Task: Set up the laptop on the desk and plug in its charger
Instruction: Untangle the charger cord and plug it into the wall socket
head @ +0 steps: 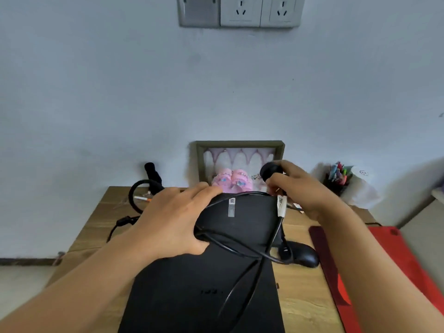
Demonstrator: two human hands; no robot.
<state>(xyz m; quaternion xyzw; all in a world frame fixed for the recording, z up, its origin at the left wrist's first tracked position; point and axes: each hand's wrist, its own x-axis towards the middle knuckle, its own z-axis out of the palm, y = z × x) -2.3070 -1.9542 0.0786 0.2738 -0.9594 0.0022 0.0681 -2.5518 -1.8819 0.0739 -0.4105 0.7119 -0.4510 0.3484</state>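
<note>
laptop: black laptop (pixel 204 296), lid shut, flat on the wooden desk (pixel 305 306), runs from frame centre down to 6 o'clock
charger: black power brick (pixel 240 222) held up just above the laptop's far edge, white barcode sticker on top, cable (pixel 242 284) looped around it & trailing down over the lid
left hand: left hand (pixel 173 222) at 9 o'clock of the brick, fingers curled over its left end, thumb underneath pinning a loop of cable, so gripping it
right hand: right hand (pixel 302 191) at 1 o'clock of the brick, fingers pinching the round black plug (pixel 270 171), white tag hanging on the cord just below
sockets: wall outlets (pixel 262 10) at 12 o'clock, top of frame, well apart from the plug
mouse: black mouse (pixel 302 255) on desk at 3 o'clock of the laptop, just beside it
other stuff: framed pic (pixel 240 164) leaning on wall behind the brick, pen cup (pixel 337 179) at 2 o'clock, red mat (pixel 384 272) at 4 o'clock, more black cable at 10 o'clock
</note>
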